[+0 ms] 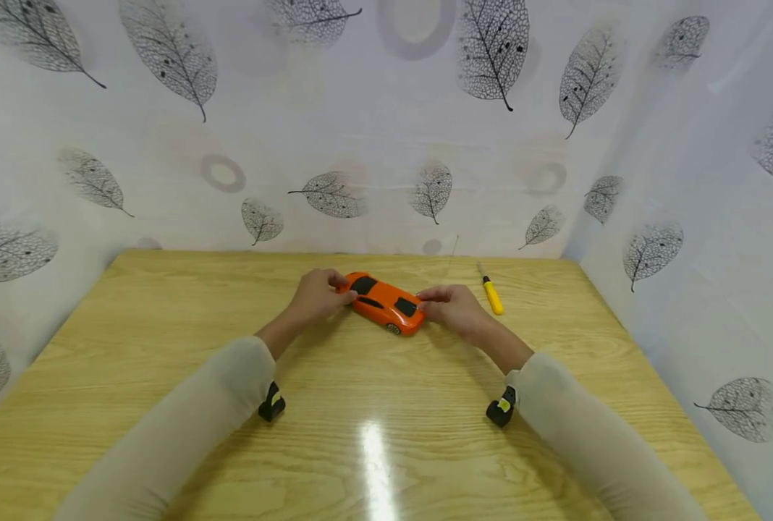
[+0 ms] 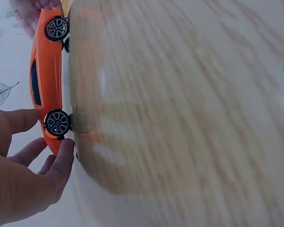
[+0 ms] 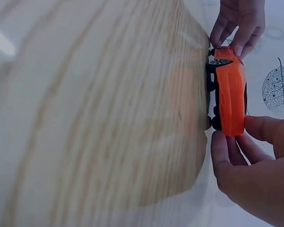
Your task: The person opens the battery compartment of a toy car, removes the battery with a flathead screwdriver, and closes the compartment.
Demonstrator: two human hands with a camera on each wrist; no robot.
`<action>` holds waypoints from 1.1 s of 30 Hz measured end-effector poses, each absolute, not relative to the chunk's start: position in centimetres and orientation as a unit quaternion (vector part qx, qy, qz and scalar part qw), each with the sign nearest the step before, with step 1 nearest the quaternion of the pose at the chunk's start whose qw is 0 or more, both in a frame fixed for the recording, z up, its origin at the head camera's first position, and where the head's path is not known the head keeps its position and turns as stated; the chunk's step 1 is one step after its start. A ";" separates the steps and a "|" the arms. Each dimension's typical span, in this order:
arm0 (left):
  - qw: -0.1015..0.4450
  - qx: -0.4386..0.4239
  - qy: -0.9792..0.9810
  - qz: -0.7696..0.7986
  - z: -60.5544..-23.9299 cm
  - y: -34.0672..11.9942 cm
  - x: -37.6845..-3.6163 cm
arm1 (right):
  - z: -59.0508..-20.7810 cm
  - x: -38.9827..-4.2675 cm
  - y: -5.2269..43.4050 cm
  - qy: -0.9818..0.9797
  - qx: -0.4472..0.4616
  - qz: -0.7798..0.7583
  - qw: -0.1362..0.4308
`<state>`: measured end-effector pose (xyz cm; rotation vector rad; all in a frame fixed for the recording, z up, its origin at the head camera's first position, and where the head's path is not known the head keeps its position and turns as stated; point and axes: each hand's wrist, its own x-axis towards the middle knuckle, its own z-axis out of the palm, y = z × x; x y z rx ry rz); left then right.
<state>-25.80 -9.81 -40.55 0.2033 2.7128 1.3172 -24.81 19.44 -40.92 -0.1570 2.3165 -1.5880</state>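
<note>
Toy car held at both ends, seen from my right wrist.

I see the orange toy car [image 3: 231,90] standing on its wheels on the wooden table [image 3: 99,113], which fills most of the view. My right hand [image 3: 253,175] pinches the car's near end, thumb on one side and fingers [image 3: 221,151] on the other. At the car's far end, my left hand [image 3: 239,21] touches it with its fingertips. Beyond the car hangs a white backdrop with a leaf print [image 3: 277,90].

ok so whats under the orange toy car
The orange toy car stands on its wheels on the bare wooden table, held at its ends by the left hand and right hand. Its underside is hidden.
</note>
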 end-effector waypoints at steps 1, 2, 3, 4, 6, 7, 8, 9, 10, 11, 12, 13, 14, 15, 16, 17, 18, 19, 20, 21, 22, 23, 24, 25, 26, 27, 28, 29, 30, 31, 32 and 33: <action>0.061 0.069 0.896 0.434 -40.5 -9.9 -25.8 | -41.0 -24.9 19.6 0.814 -0.061 -0.553 0.163; 0.062 0.072 0.897 0.431 -40.4 -9.9 -25.8 | -41.0 -25.0 19.7 0.820 -0.069 -0.546 0.159; 0.063 0.077 0.899 0.427 -40.4 -10.0 -25.9 | -41.1 -25.0 19.8 0.828 -0.074 -0.535 0.153; 0.064 0.085 0.901 0.419 -40.4 -10.2 -26.0 | -41.0 -24.8 19.9 0.835 -0.079 -0.524 0.145; 0.066 0.101 0.907 0.403 -40.4 -10.5 -26.3 | -40.7 -24.5 20.0 0.853 -0.086 -0.498 0.127; 0.065 0.115 0.910 0.393 -40.4 -10.7 -26.5 | -40.5 -24.2 20.0 0.862 -0.091 -0.484 0.119; 0.062 0.130 0.912 0.384 -40.4 -10.9 -26.7 | -40.3 -23.9 20.1 0.872 -0.097 -0.468 0.109; 0.060 0.144 0.913 0.376 -40.4 -11.0 -26.8 | -40.0 -23.7 20.1 0.881 -0.104 -0.451 0.099; 0.056 0.159 0.915 0.368 -40.3 -11.2 -27.0 | -39.8 -23.4 20.1 0.888 -0.114 -0.436 0.090; 0.054 0.172 0.915 0.361 -40.2 -11.3 -27.1 | -39.7 -23.2 20.1 0.895 -0.128 -0.420 0.078; 0.052 0.185 0.916 0.353 -40.1 -11.4 -27.2 | -39.6 -23.1 20.1 0.901 -0.144 -0.405 0.066; 0.049 0.196 0.917 0.344 -40.0 -11.5 -27.3 | -39.6 -22.9 20.0 0.903 -0.162 -0.394 0.055; 0.048 0.206 0.918 0.335 -39.9 -11.5 -27.5 | -39.5 -22.8 19.9 0.905 -0.179 -0.383 0.043; 0.047 0.215 0.921 0.321 -39.8 -11.5 -27.6 | -39.5 -22.8 19.8 0.907 -0.199 -0.369 0.032; 0.046 0.222 0.925 0.306 -39.7 -11.5 -27.7 | -39.6 -22.8 19.7 0.909 -0.220 -0.354 0.021; 0.044 0.232 0.928 0.290 -39.7 -11.5 -27.8 | -39.7 -22.9 19.6 0.910 -0.241 -0.338 0.012; 0.041 0.242 0.931 0.271 -39.7 -11.4 -27.9 | -39.8 -22.9 19.4 0.911 -0.261 -0.320 0.004; 0.038 0.256 0.933 0.251 -39.7 -11.3 -28.1 | -39.8 -22.9 19.3 0.912 -0.283 -0.297 -0.006; 0.036 0.269 0.933 0.235 -39.6 -11.3 -28.2 | -39.9 -22.9 19.1 0.914 -0.301 -0.272 -0.014; 0.034 0.281 0.933 0.221 -39.7 -11.3 -28.2 | -40.0 -23.0 19.0 0.915 -0.319 -0.246 -0.023; 0.034 0.290 0.933 0.211 -39.6 -11.3 -28.3 | -40.1 -23.0 18.8 0.916 -0.334 -0.221 -0.030; 0.034 0.301 0.931 0.205 -39.6 -11.2 -28.4 | -40.2 -23.0 18.6 0.916 -0.347 -0.199 -0.037; 0.036 0.310 0.929 0.201 -39.6 -11.3 -28.4 | -40.3 -23.0 18.5 0.915 -0.360 -0.179 -0.043; 0.038 0.317 0.926 0.200 -39.6 -11.3 -28.5 | -40.3 -23.0 18.3 0.914 -0.371 -0.159 -0.049; 0.040 0.326 0.923 0.198 -39.6 -11.3 -28.5 | -40.3 -23.0 18.1 0.913 -0.379 -0.142 -0.052; 0.044 0.334 0.921 0.197 -39.6 -11.3 -28.5 | -40.4 -23.0 18.0 0.912 -0.387 -0.127 -0.054; 0.049 0.341 0.919 0.194 -39.6 -11.3 -28.5 | -40.4 -23.0 18.0 0.910 -0.394 -0.114 -0.058; 0.051 0.350 0.916 0.190 -39.6 -11.3 -28.6 | -40.4 -23.0 17.9 0.909 -0.400 -0.102 -0.062; 0.053 0.357 0.914 0.184 -39.6 -11.2 -28.6 | -40.3 -23.0 17.9 0.908 -0.404 -0.092 -0.064; 0.055 0.365 0.912 0.179 -39.6 -11.2 -28.5 | -40.3 -22.9 17.9 0.907 -0.408 -0.083 -0.066; 0.055 0.371 0.911 0.172 -39.5 -11.2 -28.5 | -40.3 -22.9 17.9 0.906 -0.411 -0.075 -0.069; 0.055 0.375 0.910 0.170 -39.5 -11.2 -28.4 | -40.3 -22.9 17.9 0.905 -0.414 -0.068 -0.071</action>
